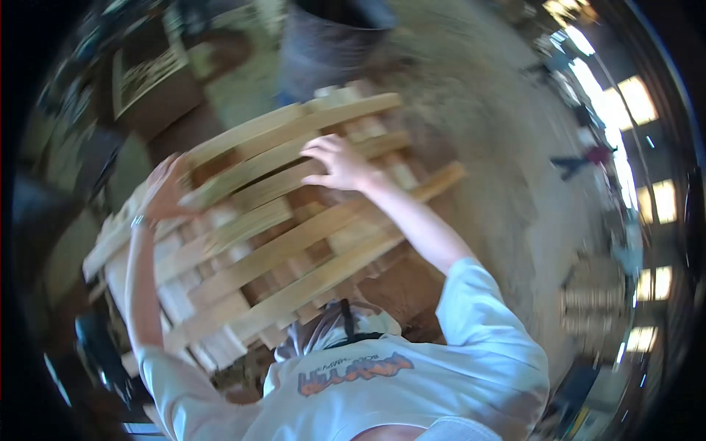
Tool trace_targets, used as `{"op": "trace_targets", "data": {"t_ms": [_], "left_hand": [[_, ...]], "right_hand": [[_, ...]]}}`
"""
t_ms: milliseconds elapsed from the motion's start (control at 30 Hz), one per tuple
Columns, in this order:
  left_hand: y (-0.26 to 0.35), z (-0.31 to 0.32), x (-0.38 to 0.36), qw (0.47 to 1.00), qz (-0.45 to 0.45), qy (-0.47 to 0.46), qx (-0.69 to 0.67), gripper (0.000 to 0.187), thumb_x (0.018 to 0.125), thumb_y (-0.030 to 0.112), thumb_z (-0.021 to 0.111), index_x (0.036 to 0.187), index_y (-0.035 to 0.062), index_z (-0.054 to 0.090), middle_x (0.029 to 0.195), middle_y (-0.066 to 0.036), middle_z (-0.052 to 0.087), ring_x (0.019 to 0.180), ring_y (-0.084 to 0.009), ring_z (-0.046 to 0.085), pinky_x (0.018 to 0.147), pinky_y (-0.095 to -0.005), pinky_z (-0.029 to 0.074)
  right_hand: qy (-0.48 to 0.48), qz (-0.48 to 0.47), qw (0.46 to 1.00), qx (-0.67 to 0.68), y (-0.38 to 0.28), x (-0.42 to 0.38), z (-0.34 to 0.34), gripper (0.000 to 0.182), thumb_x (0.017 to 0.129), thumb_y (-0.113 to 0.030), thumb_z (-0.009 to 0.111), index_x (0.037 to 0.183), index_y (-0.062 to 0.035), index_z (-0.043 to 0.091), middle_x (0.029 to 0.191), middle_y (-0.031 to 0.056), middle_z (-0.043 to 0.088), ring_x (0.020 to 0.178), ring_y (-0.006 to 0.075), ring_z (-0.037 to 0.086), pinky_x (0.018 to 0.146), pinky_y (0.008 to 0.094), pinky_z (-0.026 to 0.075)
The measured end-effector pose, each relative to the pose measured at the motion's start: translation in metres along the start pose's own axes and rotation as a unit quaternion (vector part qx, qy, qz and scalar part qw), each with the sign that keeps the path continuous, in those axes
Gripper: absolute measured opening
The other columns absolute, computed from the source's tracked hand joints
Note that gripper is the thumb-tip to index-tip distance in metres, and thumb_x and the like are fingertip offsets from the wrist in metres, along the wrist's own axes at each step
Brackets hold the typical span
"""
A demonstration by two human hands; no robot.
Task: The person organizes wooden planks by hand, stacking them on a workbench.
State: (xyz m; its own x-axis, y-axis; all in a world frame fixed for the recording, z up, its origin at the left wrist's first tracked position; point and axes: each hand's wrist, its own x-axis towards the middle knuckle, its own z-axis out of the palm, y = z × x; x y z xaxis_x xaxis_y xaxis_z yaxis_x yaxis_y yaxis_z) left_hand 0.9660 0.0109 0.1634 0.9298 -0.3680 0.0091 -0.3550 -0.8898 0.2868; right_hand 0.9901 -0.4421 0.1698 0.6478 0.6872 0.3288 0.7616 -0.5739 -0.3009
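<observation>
hands apart: right hand spread over wooden slats, left hand grip unclear; staggered slats between could slip if knocked.

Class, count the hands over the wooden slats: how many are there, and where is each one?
2: the left hand, with a wristband, is toward the left side of the wooden slats; the right hand is over their upper middle. Neither is hidden.

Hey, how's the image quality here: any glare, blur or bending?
Head view: glare whites out the windows at right; fisheye-like distortion bows the scene into black corners; wooden slats and both the left hand and right hand look soft.
</observation>
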Motion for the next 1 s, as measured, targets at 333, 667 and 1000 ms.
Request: {"op": "trace_targets", "data": {"t_ms": [333, 667, 1000], "left_hand": [[0.084, -0.009, -0.045, 0.997, -0.004, 0.076, -0.023, 0.084, 0.062, 0.027, 0.086, 0.136, 0.0121, 0.049, 0.142, -0.015, 0.044, 0.131, -0.0374, 0.042, 0.109, -0.0469, 0.034], [0.289, -0.029, -0.142, 0.929, -0.186, 0.286, -0.144, 0.042, 0.078, 0.016, 0.075, 0.116, 0.0042, 0.064, 0.118, -0.012, 0.066, 0.108, -0.0306, 0.062, 0.096, -0.0422, 0.046], [0.596, -0.087, -0.317, 0.734, 0.095, 0.67, -0.056, 0.035, 0.08, 0.027, 0.072, 0.109, 0.0083, 0.067, 0.111, -0.012, 0.06, 0.1, -0.0284, 0.055, 0.084, -0.04, 0.046]], "right_hand": [[-0.119, 0.011, 0.992, 0.034, 0.036, -0.033, -0.041, 0.052, 0.079, -0.029, 0.076, 0.125, -0.01, 0.061, 0.133, 0.0092, 0.054, 0.122, 0.0297, 0.051, 0.108, 0.0426, 0.038], [-0.057, -0.066, 0.994, 0.058, 0.028, -0.029, -0.052, 0.049, 0.077, -0.025, 0.078, 0.12, -0.0087, 0.06, 0.12, 0.0094, 0.06, 0.114, 0.0282, 0.056, 0.1, 0.0408, 0.044], [-0.221, -0.26, 0.726, 0.598, -0.274, -0.118, -0.039, 0.036, 0.081, -0.019, 0.078, 0.108, -0.0007, 0.063, 0.098, 0.0112, 0.066, 0.091, 0.0214, 0.064, 0.081, 0.0322, 0.051]]}}
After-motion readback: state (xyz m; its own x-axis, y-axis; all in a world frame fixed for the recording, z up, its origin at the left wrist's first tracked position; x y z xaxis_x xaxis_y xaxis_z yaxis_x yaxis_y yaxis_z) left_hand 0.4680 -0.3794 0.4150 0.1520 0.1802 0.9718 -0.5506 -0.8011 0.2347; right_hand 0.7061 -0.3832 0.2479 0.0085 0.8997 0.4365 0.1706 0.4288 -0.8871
